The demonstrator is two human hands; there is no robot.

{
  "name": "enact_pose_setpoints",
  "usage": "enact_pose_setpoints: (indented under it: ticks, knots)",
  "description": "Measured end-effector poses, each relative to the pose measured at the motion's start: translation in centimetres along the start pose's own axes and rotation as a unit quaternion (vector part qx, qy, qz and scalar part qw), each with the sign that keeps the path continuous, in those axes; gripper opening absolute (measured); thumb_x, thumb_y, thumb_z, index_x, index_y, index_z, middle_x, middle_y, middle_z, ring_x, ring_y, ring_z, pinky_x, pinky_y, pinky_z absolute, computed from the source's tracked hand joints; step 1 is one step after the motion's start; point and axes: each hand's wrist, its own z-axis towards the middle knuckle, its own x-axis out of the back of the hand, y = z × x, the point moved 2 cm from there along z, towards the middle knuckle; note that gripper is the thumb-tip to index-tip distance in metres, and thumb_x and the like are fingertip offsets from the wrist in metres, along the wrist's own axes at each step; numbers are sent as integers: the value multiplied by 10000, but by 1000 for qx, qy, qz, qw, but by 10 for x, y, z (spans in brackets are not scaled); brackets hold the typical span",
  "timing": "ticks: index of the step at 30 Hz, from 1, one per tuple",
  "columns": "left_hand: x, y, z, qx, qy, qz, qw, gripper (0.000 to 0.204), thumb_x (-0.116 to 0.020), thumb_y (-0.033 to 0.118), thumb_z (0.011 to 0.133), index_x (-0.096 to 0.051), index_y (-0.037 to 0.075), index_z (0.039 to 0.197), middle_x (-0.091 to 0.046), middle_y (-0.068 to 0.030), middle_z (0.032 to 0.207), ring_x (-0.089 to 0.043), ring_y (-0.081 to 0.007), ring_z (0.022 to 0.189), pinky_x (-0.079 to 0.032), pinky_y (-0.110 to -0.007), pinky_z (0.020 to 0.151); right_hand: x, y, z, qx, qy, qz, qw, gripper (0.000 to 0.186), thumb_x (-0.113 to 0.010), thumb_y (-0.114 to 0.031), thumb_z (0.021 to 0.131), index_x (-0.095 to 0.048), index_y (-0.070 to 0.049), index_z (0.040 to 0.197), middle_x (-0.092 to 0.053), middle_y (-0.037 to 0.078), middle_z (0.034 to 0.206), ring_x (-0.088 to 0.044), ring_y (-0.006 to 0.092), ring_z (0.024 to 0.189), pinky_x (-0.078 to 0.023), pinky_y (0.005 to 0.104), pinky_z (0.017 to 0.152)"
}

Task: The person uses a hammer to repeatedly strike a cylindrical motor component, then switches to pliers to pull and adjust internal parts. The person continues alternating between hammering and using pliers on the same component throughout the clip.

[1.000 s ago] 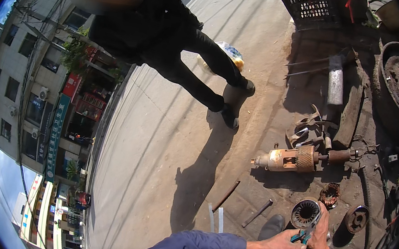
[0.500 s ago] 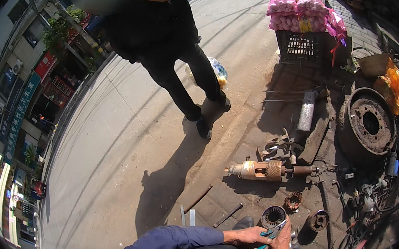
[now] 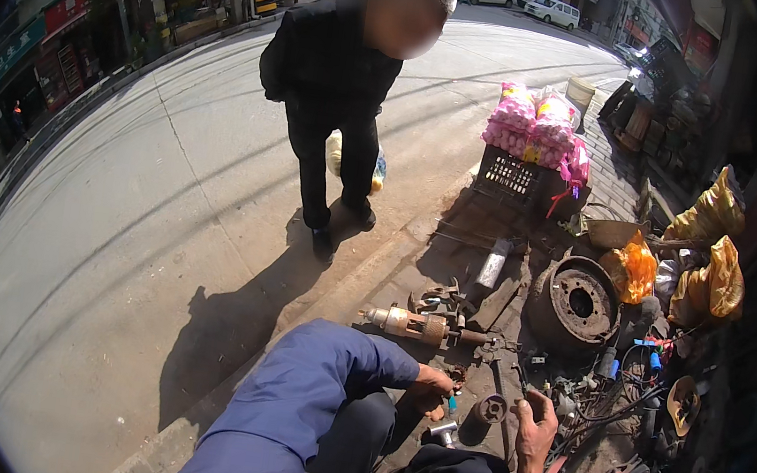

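Note:
My left hand [image 3: 431, 392] is low between my knees and the metal parts, closed on teal-handled pliers [image 3: 453, 403], of which only a small part shows. Apart from it, my right hand [image 3: 535, 437] is raised above my right knee. Its fingers are pinched around something thin and dark that I cannot make out. Between the hands stands a round metal motor part [image 3: 491, 408] with a hole in its top. A shiny metal hammer head [image 3: 443, 432] lies by my knee. Beyond my left hand rests a rusty motor rotor [image 3: 415, 325] with a shaft.
A rusty wheel rim [image 3: 581, 304] lies ahead to the right. Tangled cables and tools [image 3: 613, 407] cover the ground on the right. Farther off, pink net bags [image 3: 534, 123] sit on a black crate [image 3: 506, 179]. A person in dark clothes [image 3: 335, 89] stands ahead, leaning over.
My hands have come apart: the left keeps the pliers, the right has moved away to the right and up. The view has turned, and the standing person now leans forward.

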Motion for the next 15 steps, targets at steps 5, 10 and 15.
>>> enact_pose_setpoints:
  ticks: [5,10,15]
  knots:
    - [-14,7,-30,-105,-49,-81,990,481,-409,384,1163,-664,-22,1122,-765,-176,946,-782,-326,834,-624,-401,714,-30,-36,-7,18,-34,-72,997,400,-770,-225,999,-696,57,1272,-782,152,1078,-740,219,980,-589,356,889]
    - [-92,41,-85,-250,-102,-136,953,419,-406,368,1185,-646,54,1046,-713,-74,869,-712,-219,766,-592,-340,688,-68,-24,-2,62,34,-161,984,550,-738,-365,1041,-621,68,1359,-733,245,1196,-733,353,1037,-572,440,941]
    - [-123,45,-101,-356,136,-159,911,259,-488,342,1179,-622,125,1136,-627,4,939,-617,-133,817,-618,-364,759,-90,-6,13,-32,-55,-88,994,444,-552,-390,1152,-673,27,1244,-750,167,985,-731,253,882,-578,389,761]
